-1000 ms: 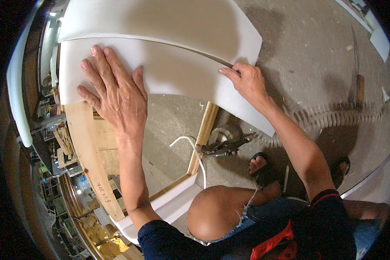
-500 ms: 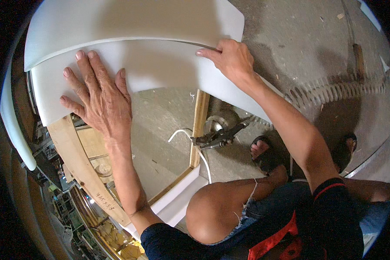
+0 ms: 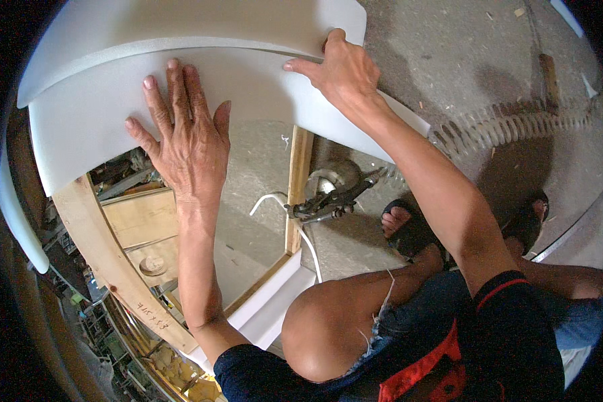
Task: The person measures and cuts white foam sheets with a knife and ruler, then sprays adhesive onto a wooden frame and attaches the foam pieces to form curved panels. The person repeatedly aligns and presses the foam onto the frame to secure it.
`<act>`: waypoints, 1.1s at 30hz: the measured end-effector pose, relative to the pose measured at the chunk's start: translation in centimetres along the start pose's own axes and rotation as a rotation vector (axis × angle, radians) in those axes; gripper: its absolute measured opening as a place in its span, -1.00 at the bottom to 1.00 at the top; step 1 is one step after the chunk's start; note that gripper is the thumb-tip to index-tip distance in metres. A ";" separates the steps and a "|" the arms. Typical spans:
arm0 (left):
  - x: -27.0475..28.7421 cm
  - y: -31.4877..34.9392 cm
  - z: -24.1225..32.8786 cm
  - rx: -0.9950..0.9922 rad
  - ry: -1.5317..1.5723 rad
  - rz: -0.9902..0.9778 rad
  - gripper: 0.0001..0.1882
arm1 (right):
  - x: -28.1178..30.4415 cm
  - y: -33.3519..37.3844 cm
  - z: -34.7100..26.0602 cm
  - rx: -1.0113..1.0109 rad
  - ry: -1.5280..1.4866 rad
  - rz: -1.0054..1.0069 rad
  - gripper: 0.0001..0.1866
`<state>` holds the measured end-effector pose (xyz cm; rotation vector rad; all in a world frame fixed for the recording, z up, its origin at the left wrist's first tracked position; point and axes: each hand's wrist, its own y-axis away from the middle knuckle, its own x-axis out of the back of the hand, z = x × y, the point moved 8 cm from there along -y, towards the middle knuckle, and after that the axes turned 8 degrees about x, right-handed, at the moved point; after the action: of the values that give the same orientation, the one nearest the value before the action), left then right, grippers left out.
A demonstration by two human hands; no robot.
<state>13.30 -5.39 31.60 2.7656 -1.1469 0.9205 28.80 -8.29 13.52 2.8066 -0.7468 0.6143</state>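
Note:
A white foam sheet (image 3: 248, 84) covers the upper part of a wooden frame (image 3: 100, 231). Above it lies a second white foam sheet (image 3: 201, 23), and a curved seam runs between the two. My left hand (image 3: 191, 137) rests flat on the lower sheet near its inner edge, fingers stretched and holding nothing. At the right end of the seam is my right hand (image 3: 347, 74). Its thumb reaches left over the lower sheet while the index finger points up onto the upper one; the remaining fingers are mostly hidden.
Through the frame's opening shows the concrete floor (image 3: 248, 161). A dark metal tool, seemingly an air stapler (image 3: 335, 197), lies by the frame's right bar (image 3: 298, 181), near a clear coiled hose (image 3: 509, 127). Cluttered parts (image 3: 107, 335) fill the lower left. My bent knee (image 3: 321, 331) is close to the frame.
My left hand has slid right along the foam. My right hand has moved slightly up and left, its index finger now lifted away from the thumb. The scene has shifted a little up and left.

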 end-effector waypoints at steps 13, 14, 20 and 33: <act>-0.7 0.5 2.1 -0.206 0.283 -0.053 0.03 | 0.7 -0.3 -0.7 -0.008 0.112 0.083 -0.07; -0.6 0.5 2.2 -0.212 0.302 -0.048 0.02 | 0.6 -0.4 -0.8 -0.012 0.109 0.084 -0.05; -0.3 0.7 2.1 -0.222 0.198 0.018 -0.27 | 0.6 0.0 -1.2 -0.048 0.113 0.036 0.05; 0.2 2.1 0.8 -0.340 0.336 -0.023 -0.08 | 2.0 2.4 0.3 -0.018 0.008 -0.117 0.27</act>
<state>12.48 -7.21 30.65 2.2494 -1.0927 1.0271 29.27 -11.33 14.28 2.8046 -0.5793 0.5955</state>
